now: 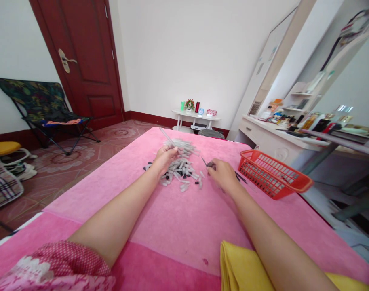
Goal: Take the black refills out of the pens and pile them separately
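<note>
A heap of small clear tubes and black caps (182, 167) lies in the middle of the pink cloth (172, 218). My left hand (164, 157) rests on the heap's left side, fingers curled round a long clear tube (166, 136) that sticks up and away. My right hand (221, 173) lies to the right of the heap, fingers pinched on a thin dark stick (204, 161). More thin dark sticks (241, 178) lie on the cloth beside that hand.
A red plastic basket (272, 173) sits on the cloth right of my right hand. A yellow cloth (239, 266) lies near my right forearm. Around are a white dresser (272, 137), a folding chair (45, 109), a red door (84, 60) and a small white table (196, 117).
</note>
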A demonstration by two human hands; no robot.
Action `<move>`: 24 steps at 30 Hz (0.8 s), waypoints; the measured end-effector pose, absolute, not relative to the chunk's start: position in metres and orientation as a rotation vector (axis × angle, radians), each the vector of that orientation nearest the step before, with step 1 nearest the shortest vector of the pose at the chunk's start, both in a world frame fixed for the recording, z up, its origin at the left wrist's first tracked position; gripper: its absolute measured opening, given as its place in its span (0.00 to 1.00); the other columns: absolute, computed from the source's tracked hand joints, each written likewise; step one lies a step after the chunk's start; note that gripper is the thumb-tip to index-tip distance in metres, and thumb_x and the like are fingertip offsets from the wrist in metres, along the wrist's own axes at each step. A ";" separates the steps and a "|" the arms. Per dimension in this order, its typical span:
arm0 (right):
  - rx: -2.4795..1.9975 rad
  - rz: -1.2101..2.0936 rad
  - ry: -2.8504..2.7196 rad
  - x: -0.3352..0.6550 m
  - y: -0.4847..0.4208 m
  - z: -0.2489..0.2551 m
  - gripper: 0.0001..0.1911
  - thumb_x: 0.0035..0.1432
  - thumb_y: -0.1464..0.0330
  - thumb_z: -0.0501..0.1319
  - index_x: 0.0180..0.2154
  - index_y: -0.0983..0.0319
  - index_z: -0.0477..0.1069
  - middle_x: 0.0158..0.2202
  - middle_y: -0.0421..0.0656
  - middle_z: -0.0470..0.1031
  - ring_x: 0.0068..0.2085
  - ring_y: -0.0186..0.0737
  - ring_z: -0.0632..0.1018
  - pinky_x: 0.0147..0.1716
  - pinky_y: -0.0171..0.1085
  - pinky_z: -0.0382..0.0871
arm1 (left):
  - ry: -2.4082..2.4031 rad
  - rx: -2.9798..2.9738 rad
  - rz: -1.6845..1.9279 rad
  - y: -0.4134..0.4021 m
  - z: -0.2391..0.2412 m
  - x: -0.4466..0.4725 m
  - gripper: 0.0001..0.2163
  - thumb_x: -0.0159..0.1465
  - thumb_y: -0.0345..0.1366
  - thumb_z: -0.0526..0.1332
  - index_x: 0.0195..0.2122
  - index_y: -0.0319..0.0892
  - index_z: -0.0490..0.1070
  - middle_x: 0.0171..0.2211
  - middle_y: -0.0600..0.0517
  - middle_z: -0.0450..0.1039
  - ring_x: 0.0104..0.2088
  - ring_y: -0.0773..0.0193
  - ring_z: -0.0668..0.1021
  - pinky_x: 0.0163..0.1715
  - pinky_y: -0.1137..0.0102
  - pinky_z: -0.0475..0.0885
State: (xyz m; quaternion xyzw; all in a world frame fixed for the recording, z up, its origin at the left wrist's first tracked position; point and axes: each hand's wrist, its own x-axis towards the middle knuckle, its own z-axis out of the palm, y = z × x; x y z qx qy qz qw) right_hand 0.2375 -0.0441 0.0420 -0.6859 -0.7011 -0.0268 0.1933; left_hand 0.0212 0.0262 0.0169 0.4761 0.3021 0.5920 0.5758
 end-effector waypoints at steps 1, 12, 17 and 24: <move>-1.856 -0.038 -1.946 0.235 -0.045 0.045 0.10 0.53 0.68 0.55 0.34 0.60 0.74 0.33 0.43 0.78 0.35 0.39 0.77 0.31 0.33 0.64 | 0.697 1.113 1.387 0.025 0.017 0.022 0.13 0.53 0.38 0.64 0.36 0.37 0.68 0.39 0.44 0.76 0.33 0.66 0.79 0.35 0.72 0.72; -1.478 -0.046 -1.679 0.247 -0.051 0.072 0.09 0.52 0.69 0.56 0.34 0.60 0.75 0.34 0.41 0.78 0.35 0.38 0.76 0.37 0.35 0.66 | 0.968 1.678 1.283 0.022 0.016 0.028 0.13 0.54 0.35 0.60 0.40 0.37 0.76 0.34 0.50 0.78 0.36 0.60 0.77 0.41 0.66 0.70; -1.520 -0.129 -1.684 0.259 -0.049 0.078 0.09 0.51 0.69 0.58 0.33 0.58 0.76 0.33 0.39 0.78 0.35 0.38 0.76 0.36 0.35 0.66 | 1.005 1.800 1.270 0.028 0.010 0.025 0.14 0.56 0.34 0.58 0.40 0.37 0.77 0.35 0.49 0.78 0.38 0.59 0.77 0.43 0.64 0.70; -1.646 -0.184 -1.775 0.267 -0.051 0.087 0.09 0.51 0.69 0.58 0.34 0.58 0.76 0.34 0.39 0.79 0.36 0.39 0.76 0.35 0.36 0.65 | 1.050 1.795 1.302 0.034 0.006 0.019 0.14 0.56 0.34 0.57 0.41 0.36 0.76 0.35 0.48 0.78 0.36 0.59 0.77 0.42 0.65 0.70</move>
